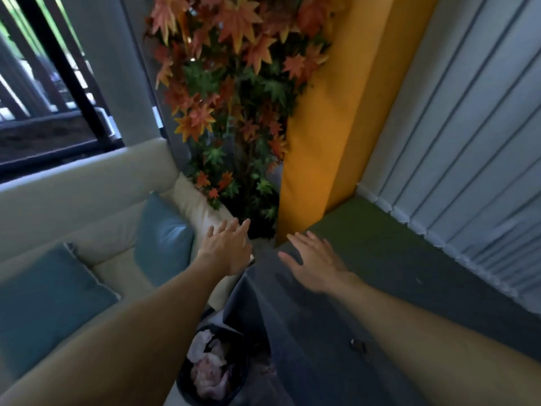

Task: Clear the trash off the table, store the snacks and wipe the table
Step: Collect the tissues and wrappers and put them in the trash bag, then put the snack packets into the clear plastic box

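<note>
Crumpled pale trash (pixel 208 373) (paper or tissue, it looks like) sits in a dark bin (pixel 184 379) on the floor, under the left forearm and well back from both hands, close to the person's body. The left hand (pixel 227 250) is stretched forward with fingers straight and spread, holding nothing. The right hand (pixel 314 262) reaches out just beside it, apart from it, also flat and released. To the left of the left hand is a cream sofa (pixel 73 194) with two teal cushions (pixel 164 238). Beyond the fingertips stands a plant with orange and green maple leaves (pixel 231 92) against a yellow panel (pixel 322 136). Pale vertical blinds (pixel 468 142) hang to the right of the right hand, above grey-green carpet (pixel 380 259).
</note>
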The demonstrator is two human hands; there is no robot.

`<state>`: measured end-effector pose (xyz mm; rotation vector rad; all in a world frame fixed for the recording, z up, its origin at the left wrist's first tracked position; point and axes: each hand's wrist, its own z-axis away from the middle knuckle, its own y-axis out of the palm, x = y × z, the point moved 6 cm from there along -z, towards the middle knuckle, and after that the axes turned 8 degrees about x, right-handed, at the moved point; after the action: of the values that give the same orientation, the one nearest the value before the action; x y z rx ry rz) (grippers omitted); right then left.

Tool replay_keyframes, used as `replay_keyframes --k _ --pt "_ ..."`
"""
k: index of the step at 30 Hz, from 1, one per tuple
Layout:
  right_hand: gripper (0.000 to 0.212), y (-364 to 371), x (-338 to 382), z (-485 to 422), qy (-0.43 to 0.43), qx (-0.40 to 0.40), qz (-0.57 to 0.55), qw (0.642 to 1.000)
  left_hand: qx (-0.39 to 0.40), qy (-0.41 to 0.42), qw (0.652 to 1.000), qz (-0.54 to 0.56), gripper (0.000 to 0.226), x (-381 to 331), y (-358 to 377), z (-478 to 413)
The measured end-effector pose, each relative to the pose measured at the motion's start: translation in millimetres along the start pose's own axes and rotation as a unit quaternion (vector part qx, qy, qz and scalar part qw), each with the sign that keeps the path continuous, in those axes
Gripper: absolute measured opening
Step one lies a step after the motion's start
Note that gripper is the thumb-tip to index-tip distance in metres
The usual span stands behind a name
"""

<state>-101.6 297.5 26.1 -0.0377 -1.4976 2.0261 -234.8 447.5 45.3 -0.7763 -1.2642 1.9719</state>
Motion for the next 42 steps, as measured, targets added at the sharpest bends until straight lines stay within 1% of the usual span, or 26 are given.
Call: replay_keyframes --k 3,6,13,20,28,34,42 --pt "0.078 -11 -32 24 0.054 -0.023 -0.011 0.998 0.015 0.050 0.998 -0.038 0.066 -36 -8 -15" --pt "0.081 -20 -55 45 0.099 -0.048 -0.012 0.994 0.016 0.087 0.995 -0.055 0.065 -69 -20 -28" --pt "0.079 -30 -98 106 0.220 -0.092 -0.047 0.970 0.036 0.204 0.972 -0.109 0.063 -144 -37 -47" --pt "0.075 -26 -125 169 0.312 -0.141 -0.106 0.934 0.055 0.323 0.934 -0.141 0.064 -215 -30 -41" --pt "0.073 -12 -147 243 0.390 -0.174 -0.124 0.896 0.047 0.413 0.894 -0.170 0.063 -291 -10 -16" --pt "0.073 -13 -180 287 0.420 -0.175 -0.119 0.883 0.040 0.433 0.885 -0.168 0.063 -335 -8 3" --pt "0.069 -11 -236 331 0.417 -0.176 -0.126 0.883 0.035 0.430 0.885 -0.175 0.065 -400 6 13"
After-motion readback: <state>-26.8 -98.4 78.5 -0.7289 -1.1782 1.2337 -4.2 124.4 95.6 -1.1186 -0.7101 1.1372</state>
